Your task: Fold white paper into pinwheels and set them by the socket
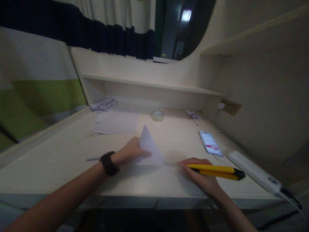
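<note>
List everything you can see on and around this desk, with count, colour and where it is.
folded paper sheet: one, white, desk centre, lifted by the left hand
utility knife: one, yellow and black, in the right hand
flat paper sheets: a few, white, back left of desk
paper scraps: a small pile, white, far left corner
tape roll: one, clear, back centre
small folded paper: one, white, back right
phone: one, blurred, right side
power strip: one, white, right edge
wall socket: one, right wall
wristwatch: one, black, left wrist
left hand: holds the paper
right hand: grips the knife
</note>
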A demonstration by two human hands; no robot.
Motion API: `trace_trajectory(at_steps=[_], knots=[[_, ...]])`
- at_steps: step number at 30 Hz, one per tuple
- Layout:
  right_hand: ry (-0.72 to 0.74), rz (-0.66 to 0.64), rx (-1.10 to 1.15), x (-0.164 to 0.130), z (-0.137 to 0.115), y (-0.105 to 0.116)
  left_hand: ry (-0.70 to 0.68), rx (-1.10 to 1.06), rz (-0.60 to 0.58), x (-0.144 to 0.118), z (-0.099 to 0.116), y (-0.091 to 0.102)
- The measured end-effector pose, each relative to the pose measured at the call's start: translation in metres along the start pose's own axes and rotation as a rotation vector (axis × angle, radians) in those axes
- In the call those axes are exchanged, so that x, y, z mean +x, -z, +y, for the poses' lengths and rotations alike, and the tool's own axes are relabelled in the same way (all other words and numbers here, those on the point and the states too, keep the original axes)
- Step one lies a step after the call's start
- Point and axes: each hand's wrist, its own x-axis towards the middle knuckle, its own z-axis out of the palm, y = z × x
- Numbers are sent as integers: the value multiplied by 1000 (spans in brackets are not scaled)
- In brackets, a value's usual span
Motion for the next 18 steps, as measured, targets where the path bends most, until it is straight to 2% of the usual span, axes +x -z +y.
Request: trace_trajectory(at_steps=[7,18], knots=[[-6,8,-16,0,-1,0,-34,-54,-19,-1,1,0],[17,-2,-11,-2,0,0,-3,-52,-3,-2,2,-1]])
